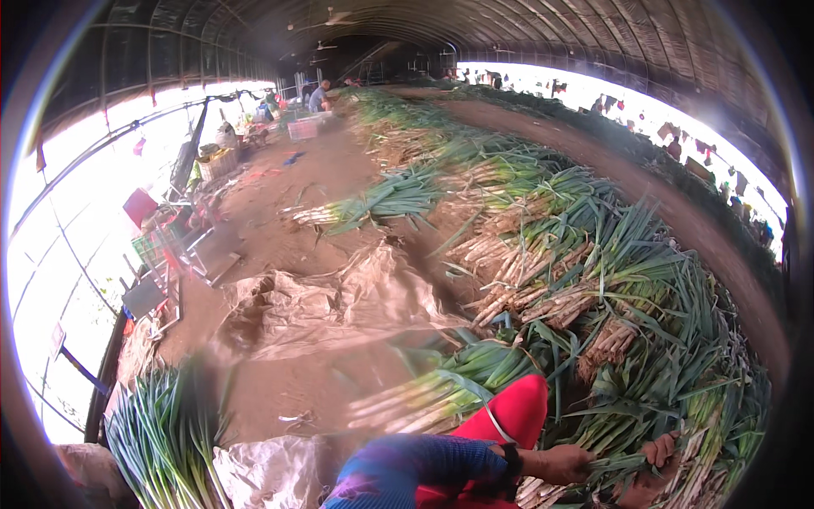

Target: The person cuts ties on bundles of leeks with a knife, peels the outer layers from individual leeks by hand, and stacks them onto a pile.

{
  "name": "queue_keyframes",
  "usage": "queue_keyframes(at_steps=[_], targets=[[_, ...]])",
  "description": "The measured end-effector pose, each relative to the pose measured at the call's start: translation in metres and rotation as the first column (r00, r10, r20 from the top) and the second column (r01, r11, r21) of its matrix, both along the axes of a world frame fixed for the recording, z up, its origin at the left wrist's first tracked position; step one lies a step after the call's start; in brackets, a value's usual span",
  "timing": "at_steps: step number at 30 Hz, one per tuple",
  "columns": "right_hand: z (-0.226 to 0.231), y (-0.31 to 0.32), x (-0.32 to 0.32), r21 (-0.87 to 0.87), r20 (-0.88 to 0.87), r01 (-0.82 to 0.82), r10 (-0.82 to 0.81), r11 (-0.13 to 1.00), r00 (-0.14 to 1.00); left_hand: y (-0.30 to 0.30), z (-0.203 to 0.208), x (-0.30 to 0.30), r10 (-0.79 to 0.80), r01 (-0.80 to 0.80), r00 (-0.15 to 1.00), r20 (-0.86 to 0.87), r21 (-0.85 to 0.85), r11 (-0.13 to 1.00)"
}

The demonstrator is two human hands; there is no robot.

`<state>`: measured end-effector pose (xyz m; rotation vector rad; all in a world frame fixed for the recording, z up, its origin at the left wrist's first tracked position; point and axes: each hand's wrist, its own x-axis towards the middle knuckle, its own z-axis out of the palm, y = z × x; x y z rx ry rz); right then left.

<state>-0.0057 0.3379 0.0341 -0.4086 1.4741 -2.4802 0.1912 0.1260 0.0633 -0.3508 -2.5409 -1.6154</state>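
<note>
My left hand [570, 464], at the end of a blue patterned sleeve [415, 467] with a dark band at the wrist, is closed on some green onion leaves [617, 464]. These leaves stretch across to my right hand [660, 450], whose fingers curl in at their other end. Both hands are low at the right, over the edge of a big heap of long green onions [627, 339] with pale stems and dark green tops. My red-clad knee [517, 411] rises beside the left forearm. Beyond it lies a bundle of green onions [458, 386], its pale stems pointing left.
A crumpled tan sheet [339, 297] covers ground ahead. Upright green onions [165, 424] stand at lower left beside a pale sack [267, 471]. A small pile [373, 204] lies farther off. Stools [157, 297] line the left side; a person [320, 97] sits far back.
</note>
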Motion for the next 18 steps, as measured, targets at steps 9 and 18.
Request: queue_keyframes(at_steps=[9, 18], targets=[[0.064, -0.004, 0.116, 0.594, -0.109, -0.135, 0.245, 0.793, 0.963, -0.026, 0.025, -0.032, -0.191, 0.192, 0.971, 0.141, 0.009, 0.981], [-0.04, 0.048, 0.083, 0.803, -0.327, 0.037, 0.387, 0.595, 0.862, 0.014, 0.04, -0.027, -0.197, 0.203, 0.979, 0.05, -0.194, 0.96]])
